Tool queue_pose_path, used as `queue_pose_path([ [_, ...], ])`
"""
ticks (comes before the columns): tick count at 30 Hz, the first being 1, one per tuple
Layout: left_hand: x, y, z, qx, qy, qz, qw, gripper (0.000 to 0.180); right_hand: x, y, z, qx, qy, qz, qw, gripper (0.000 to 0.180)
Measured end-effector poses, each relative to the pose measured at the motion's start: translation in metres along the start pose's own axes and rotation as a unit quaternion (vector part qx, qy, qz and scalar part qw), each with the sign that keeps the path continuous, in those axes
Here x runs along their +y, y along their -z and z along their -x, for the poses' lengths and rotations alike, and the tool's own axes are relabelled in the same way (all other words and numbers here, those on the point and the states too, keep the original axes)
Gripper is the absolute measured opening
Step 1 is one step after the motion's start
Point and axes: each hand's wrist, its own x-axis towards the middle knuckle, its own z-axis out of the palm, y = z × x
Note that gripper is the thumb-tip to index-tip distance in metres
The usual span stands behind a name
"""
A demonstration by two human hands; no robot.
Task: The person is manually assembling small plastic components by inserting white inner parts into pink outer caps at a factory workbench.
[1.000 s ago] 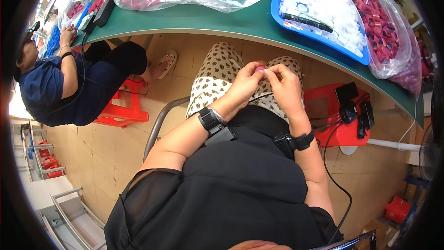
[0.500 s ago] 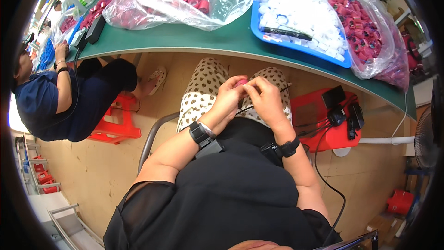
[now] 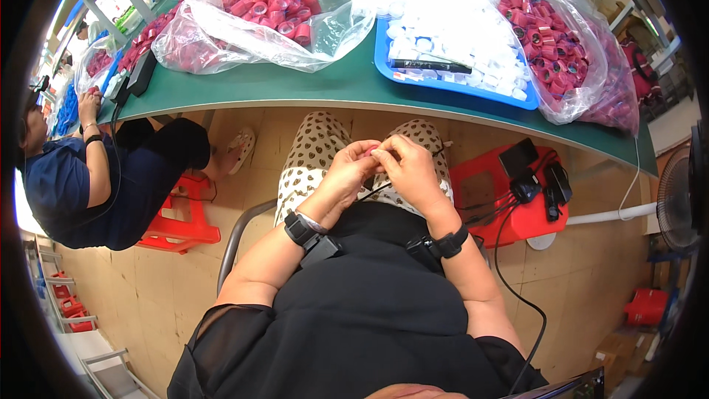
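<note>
Over my lap, my two hands meet around a small pinkish-red plastic piece point(image 3: 371, 151), mostly covered by fingers. My left hand point(image 3: 348, 176) grips it with closed fingers. The fingers of my right hand point(image 3: 410, 171) are pinched together against its right side; whether they hold a second small part cannot be made out. Beyond my knees, on the green table point(image 3: 284, 90), a blue tray point(image 3: 381, 48) carries a heap of small white plastic parts point(image 3: 484, 66) and a black pen-like stick point(image 3: 432, 66). Similar red ring-shaped pieces point(image 3: 275, 4) fill a clear plastic bag point(image 3: 336, 37) at the left.
Another clear bag of red pieces point(image 3: 546, 52) stands right of the tray. A red stool point(image 3: 473, 171) with black devices and cables is by my right knee. One cable runs down beside my right arm. A co-worker point(image 3: 66, 185) sits at the left; a fan point(image 3: 676, 199) stands far right.
The whole view has shifted slightly, so table and stool appear lower and further left. My hands stay together on the red piece, with little change in the fingers.
</note>
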Motion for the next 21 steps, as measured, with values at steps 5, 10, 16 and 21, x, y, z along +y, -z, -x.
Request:
queue_pose_path([
  [5,-0.003,0.003,-0.002,0.023,-0.019,-0.058,0.998,0.025,-0.004,0.000,0.000,0.002,0.056,0.063,0.996,0.015],
  [10,-0.008,0.005,-0.007,-0.009,-0.008,0.050,0.999,0.025,-0.002,-0.001,0.001,0.003,0.023,0.039,0.999,0.014],
  [16,-0.006,0.006,-0.004,0.014,0.062,0.159,0.985,0.019,-0.002,-0.005,0.001,-0.011,0.045,0.043,0.998,0.013],
  [21,-0.014,0.010,-0.008,0.036,0.097,0.246,0.964,0.014,-0.003,-0.006,0.001,-0.018,0.053,0.058,0.997,0.013],
])
